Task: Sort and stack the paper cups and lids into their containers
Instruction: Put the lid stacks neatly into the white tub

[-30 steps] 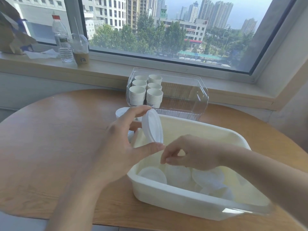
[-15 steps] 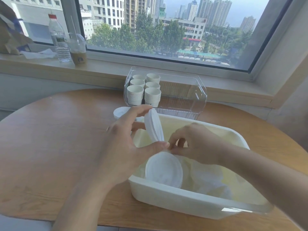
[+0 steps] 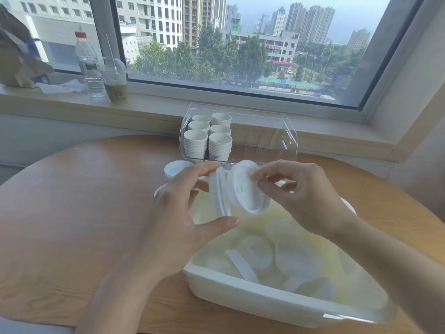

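My left hand point(image 3: 178, 222) grips a small stack of white lids point(image 3: 218, 194) on edge between thumb and fingers, above the white plastic bin point(image 3: 277, 301). My right hand point(image 3: 301, 191) pinches a single white lid point(image 3: 248, 189) by its rim and holds it right beside that stack. Several loose lids point(image 3: 277, 259) lie in the bin's bottom. A clear container point(image 3: 265, 138) behind the bin holds stacks of white paper cups point(image 3: 208, 138). Another pile of lids point(image 3: 177, 168) sits on the table behind my left hand.
The round wooden table point(image 3: 72, 201) stands against a windowsill. On the sill at the left are a water bottle point(image 3: 88, 66), an iced coffee cup point(image 3: 115, 80), a paper bag point(image 3: 16, 56) and tissues.
My right hand has lifted a lid out of the bin and brought it up beside the stack in my left hand. The left hand has stayed about in place.
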Available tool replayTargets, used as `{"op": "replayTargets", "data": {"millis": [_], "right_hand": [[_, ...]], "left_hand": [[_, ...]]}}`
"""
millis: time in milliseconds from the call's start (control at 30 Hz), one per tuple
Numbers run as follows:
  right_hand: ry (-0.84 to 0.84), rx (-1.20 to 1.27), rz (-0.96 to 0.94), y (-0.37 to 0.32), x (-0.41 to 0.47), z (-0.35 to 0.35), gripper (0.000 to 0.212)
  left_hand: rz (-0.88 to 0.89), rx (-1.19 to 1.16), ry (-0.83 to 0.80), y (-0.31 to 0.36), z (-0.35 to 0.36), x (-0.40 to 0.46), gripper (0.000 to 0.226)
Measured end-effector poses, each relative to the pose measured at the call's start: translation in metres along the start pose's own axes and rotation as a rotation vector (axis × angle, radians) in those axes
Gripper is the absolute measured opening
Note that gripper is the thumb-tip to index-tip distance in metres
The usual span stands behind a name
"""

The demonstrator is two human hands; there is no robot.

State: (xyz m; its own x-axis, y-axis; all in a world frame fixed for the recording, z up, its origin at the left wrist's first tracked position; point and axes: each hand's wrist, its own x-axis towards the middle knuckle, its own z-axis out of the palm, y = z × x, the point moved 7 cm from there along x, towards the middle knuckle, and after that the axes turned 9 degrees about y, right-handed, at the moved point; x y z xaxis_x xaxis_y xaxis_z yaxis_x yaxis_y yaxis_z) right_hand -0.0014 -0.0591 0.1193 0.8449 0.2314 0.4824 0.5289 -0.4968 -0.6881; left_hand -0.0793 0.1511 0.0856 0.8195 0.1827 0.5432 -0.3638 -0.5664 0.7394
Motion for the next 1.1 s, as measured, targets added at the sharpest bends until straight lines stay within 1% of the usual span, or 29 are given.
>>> {"op": "replayTargets", "data": {"millis": [67,100,167,267,467,633,1000,1100], "right_hand": [[-0.135,0.083,0.02,-0.003,-0.004,0.011,0.011],[-0.199,0.097,0.022,-0.004,-0.007,0.016,0.012],[-0.293,0.129,0.031,-0.006,-0.011,0.022,0.027],[-0.36,0.194,0.031,-0.009,-0.015,0.025,0.048],[-0.405,0.258,0.01,-0.013,-0.02,0.032,0.057],[-0.404,0.306,-0.003,-0.014,-0.018,0.032,0.076],[-0.398,0.31,-0.025,-0.016,-0.018,0.034,0.07],[-0.427,0.299,-0.028,-0.015,-0.02,0.035,0.073]], "left_hand": [[0.014,-0.016,-0.018,0.004,0.001,0.001,0.084],[0.024,-0.017,-0.027,0.006,0.002,0.0,0.084],[0.054,-0.003,-0.036,0.01,0.002,0.0,0.085],[0.098,0.038,-0.031,0.014,0.0,0.0,0.085],[0.162,0.046,-0.038,0.019,0.002,0.0,0.079],[0.171,0.004,-0.049,0.02,0.001,-0.001,0.084],[0.264,0.042,-0.054,0.023,0.003,-0.001,0.079],[0.293,0.067,-0.069,0.022,0.006,-0.002,0.071]]}}
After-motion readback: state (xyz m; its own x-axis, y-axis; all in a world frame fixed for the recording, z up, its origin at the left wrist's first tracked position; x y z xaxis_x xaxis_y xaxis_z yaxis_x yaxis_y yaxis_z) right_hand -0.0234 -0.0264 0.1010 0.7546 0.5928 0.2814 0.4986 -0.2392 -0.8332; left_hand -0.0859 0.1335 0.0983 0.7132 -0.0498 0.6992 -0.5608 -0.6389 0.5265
